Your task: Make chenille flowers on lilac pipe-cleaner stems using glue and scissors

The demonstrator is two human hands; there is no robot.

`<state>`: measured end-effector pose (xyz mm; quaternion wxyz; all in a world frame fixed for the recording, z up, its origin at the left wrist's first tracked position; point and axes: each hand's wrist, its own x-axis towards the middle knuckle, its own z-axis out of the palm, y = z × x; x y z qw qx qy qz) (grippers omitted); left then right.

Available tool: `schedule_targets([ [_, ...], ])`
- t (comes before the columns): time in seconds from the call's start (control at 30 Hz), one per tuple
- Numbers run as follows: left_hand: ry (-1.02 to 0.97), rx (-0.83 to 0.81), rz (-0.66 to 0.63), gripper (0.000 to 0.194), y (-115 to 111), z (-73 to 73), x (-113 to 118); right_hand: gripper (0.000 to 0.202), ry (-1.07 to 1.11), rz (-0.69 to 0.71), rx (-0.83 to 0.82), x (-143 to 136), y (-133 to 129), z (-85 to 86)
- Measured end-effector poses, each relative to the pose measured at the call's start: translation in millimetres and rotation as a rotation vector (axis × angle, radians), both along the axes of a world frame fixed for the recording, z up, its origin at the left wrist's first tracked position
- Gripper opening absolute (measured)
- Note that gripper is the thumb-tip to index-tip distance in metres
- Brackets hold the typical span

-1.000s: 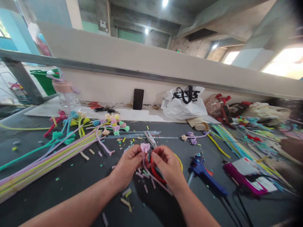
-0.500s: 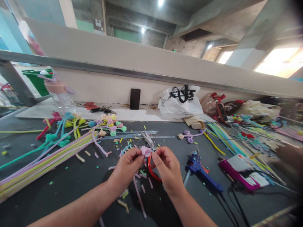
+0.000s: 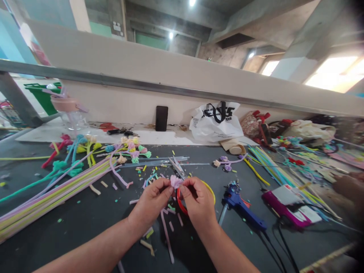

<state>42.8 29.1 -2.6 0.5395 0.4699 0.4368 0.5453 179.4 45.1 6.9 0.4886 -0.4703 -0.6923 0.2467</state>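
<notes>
Centrally, left hand (image 3: 150, 199) and right hand (image 3: 199, 198) clamp fingers (image 3: 162, 184) on a lilac tuft (image 3: 175, 181); upper left, pink-lidded bottle (image 3: 67, 107), contents indistinct.

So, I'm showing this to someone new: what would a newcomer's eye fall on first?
Probably the lilac fluffy piece between the left hand and right hand, near the middle of the dark table. Next, perhaps the blue glue gun to the hands' right, and the long pastel bundle of stems slanting across the left.
</notes>
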Motion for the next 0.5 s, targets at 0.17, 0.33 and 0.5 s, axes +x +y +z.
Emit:
schedule_targets([
  [0.17, 0.036, 0.083, -0.039, 0.017, 0.4, 0.1, -1.9, 0.009, 0.002, 0.001, -0.079, -0.4, 2.5, -2.0],
  [0.33, 0.231, 0.174, 0.02, 0.016, 2.1, -4.0, -3.7, 0.009, -0.018, -0.004, -0.069, -1.9, 1.3, -1.3],
  [0.5, 0.498, 0.278, 0.058, 0.021, -1.1, -3.6, -7.2, 0.01, -0.024, -0.007, -0.07, -1.6, 1.6, -3.1],
])
